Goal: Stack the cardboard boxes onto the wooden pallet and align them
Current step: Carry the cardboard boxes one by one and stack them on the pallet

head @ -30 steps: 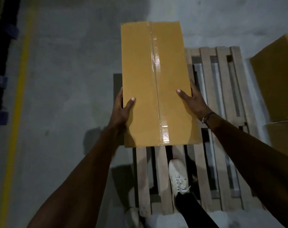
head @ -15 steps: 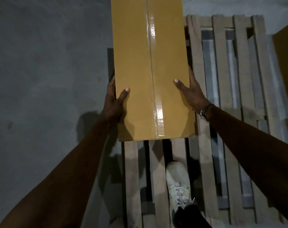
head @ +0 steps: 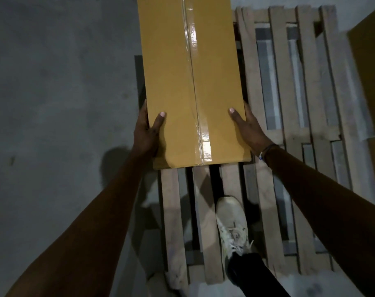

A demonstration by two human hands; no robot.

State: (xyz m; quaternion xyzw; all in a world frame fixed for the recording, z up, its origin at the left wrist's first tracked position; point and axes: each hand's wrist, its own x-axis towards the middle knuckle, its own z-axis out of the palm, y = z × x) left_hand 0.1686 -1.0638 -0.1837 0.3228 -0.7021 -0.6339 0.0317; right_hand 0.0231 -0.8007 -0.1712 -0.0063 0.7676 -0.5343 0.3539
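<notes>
With the left hand (head: 146,133) and right hand (head: 247,127) gripping the cardboard box (head: 191,82) by its sides, thumbs on top, over the wooden pallet's (head: 311,103) left edge, it risked landing overhung and tipping off.

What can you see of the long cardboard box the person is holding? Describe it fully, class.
The cardboard box is long, tan and sealed along its top seam with glossy clear tape. It lies flat over the left side of the wooden pallet, its far end cut off by the frame. The left hand and right hand grip its sides, thumbs on top.
</notes>
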